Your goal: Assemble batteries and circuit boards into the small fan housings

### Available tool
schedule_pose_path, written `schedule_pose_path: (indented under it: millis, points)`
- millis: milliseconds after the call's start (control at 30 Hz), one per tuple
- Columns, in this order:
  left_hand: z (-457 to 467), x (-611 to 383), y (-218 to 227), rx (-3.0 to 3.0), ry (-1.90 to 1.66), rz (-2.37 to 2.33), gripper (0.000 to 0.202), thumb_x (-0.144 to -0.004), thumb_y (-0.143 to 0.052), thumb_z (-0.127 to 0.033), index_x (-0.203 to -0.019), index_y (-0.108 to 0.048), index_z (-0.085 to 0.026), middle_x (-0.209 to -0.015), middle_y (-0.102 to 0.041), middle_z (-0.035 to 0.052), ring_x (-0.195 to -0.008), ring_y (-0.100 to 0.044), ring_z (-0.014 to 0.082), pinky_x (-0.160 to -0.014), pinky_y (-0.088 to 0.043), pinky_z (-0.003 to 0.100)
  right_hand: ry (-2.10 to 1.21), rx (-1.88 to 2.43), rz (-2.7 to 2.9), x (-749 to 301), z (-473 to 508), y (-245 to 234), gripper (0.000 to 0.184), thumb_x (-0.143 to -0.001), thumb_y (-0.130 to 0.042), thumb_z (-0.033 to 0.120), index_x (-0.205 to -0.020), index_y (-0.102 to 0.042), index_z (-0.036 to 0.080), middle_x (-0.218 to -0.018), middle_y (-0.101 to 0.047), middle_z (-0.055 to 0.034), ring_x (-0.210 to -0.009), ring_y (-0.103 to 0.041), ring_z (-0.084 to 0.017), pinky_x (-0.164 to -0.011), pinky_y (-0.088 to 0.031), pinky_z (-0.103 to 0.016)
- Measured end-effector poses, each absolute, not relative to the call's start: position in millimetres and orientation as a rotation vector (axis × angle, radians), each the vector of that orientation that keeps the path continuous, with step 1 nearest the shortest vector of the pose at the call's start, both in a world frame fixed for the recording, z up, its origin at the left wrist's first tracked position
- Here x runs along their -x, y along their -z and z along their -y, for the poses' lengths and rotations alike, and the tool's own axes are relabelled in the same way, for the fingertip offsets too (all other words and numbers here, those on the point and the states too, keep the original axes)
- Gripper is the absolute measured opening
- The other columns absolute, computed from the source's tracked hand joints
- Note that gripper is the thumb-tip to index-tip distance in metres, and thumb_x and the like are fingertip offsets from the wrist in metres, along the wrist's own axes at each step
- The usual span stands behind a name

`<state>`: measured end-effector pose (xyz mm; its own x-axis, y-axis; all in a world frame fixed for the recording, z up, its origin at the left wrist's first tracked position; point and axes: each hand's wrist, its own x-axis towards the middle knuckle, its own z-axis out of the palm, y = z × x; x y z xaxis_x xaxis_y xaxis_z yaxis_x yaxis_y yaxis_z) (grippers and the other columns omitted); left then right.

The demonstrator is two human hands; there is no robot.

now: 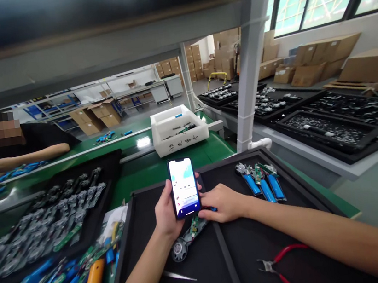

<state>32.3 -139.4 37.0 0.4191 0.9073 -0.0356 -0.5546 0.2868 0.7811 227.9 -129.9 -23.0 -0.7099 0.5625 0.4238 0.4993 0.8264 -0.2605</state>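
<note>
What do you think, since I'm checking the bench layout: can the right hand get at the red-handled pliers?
Probably yes. The red-handled pliers lie on the same black tray as the right hand, just below its forearm, and only bare tray seems to separate them.

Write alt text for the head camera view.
A left hand holds a black smartphone over a black tray, with the right hand beside it, above a green circuit board with a small fan. Red-handled pliers lie nearby, and a co-worker sits across a green bench.
</note>
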Motion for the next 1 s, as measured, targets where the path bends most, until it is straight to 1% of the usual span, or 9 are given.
schedule_pose_path:
  millis: [67,167,300,467,633,700,800,900,1000]
  points:
    - [140,-34,-37,-0.779,-1.050,-0.557,0.057,-0.101,-0.041,-0.050,-0.129,-0.065,-0.006,-0.115,-0.072,0.0194,-0.087,-0.072,0.0274,-0.086,-0.057,0.041,-0.111,0.733,2.487,-228,130,27,0.036,-0.102,-0.049,0.044,-0.081,-0.064,0.019,-0.080,-0.073,-0.0012,-0.071,-0.068,-0.014,-0.058,-0.035,-0.026]
    - [142,-35,-38,-0.809,-1.065,-0.574,0.057,-0.101,-0.043,-0.050,-0.129,-0.065,-0.005,-0.114,-0.072,0.0196,-0.086,-0.071,0.0275,-0.084,-0.058,0.040,-0.032,0.649,2.449,-226,131,33,0.040,-0.101,-0.049,0.045,-0.075,-0.064,0.020,-0.069,-0.069,0.0008,-0.064,-0.066,-0.013,-0.056,-0.034,-0.027]
    - [143,-36,-40,-0.844,-1.080,-0.600,0.058,-0.100,-0.045,-0.050,-0.129,-0.066,-0.005,-0.114,-0.072,0.0204,-0.093,-0.072,0.0302,-0.085,-0.058,0.041,0.033,0.588,2.444,-223,132,36,0.043,-0.100,-0.048,0.048,-0.070,-0.063,0.021,-0.066,-0.068,0.0013,-0.062,-0.064,-0.012,-0.054,-0.031,-0.028]
    - [139,-41,-41,-0.866,-1.105,-0.651,0.059,-0.099,-0.046,-0.052,-0.130,-0.065,-0.005,-0.116,-0.073,0.0211,-0.091,-0.073,0.0308,-0.084,-0.060,0.043,0.020,0.533,2.460,-222,136,33,0.045,-0.099,-0.049,0.049,-0.064,-0.059,0.021,-0.062,-0.067,0.0020,-0.059,-0.063,-0.012,-0.052,-0.031,-0.029]
    - [125,-58,-52,-0.927,-0.954,-0.766,0.060,-0.098,-0.046,-0.051,-0.126,-0.064,-0.002,-0.100,-0.076,0.0220,-0.080,-0.075,0.0294,-0.074,-0.062,0.039,0.047,0.425,2.444,-218,138,33,0.046,-0.094,-0.051,0.049,-0.058,-0.056,0.022,-0.056,-0.065,0.0036,-0.053,-0.061,-0.012,-0.049,-0.031,-0.030]
    - [118,-72,-60,-0.955,-0.930,-0.791,0.055,-0.095,-0.053,-0.047,-0.130,-0.060,-0.004,-0.105,-0.076,0.0223,-0.077,-0.076,0.0289,-0.069,-0.062,0.038,0.077,0.393,2.448,-216,138,34,0.044,-0.092,-0.053,0.049,-0.056,-0.055,0.023,-0.053,-0.063,0.0042,-0.050,-0.061,-0.013,-0.046,-0.030,-0.031]
    - [108,-95,-68,-1.016,-0.936,-0.816,0.053,-0.089,-0.067,-0.037,-0.134,-0.052,-0.014,-0.114,-0.075,0.0205,-0.081,-0.077,0.0308,-0.065,-0.062,0.039,0.108,0.397,2.470,-213,138,38,0.040,-0.089,-0.054,0.045,-0.056,-0.056,0.024,-0.051,-0.062,0.0042,-0.050,-0.064,-0.014,-0.044,-0.031,-0.030]
    - [97,-112,-65,-1.063,-0.942,-0.844,0.048,-0.085,-0.071,-0.030,-0.127,-0.051,-0.020,-0.106,-0.076,0.0162,-0.085,-0.077,0.0326,-0.063,-0.061,0.039,0.127,0.402,2.483,-211,138,41,0.039,-0.088,-0.054,0.043,-0.055,-0.057,0.023,-0.050,-0.060,0.0042,-0.050,-0.065,-0.015,-0.043,-0.033,-0.029]
    - [90,-120,-50,-1.040,-0.952,-0.900,0.043,-0.081,-0.070,-0.022,-0.120,-0.053,-0.022,-0.097,-0.076,0.0099,-0.078,-0.076,0.0269,-0.063,-0.059,0.036,0.132,0.366,2.503,-209,138,44,0.040,-0.089,-0.053,0.044,-0.055,-0.058,0.023,-0.051,-0.060,0.0041,-0.051,-0.065,-0.015,-0.044,-0.035,-0.029]
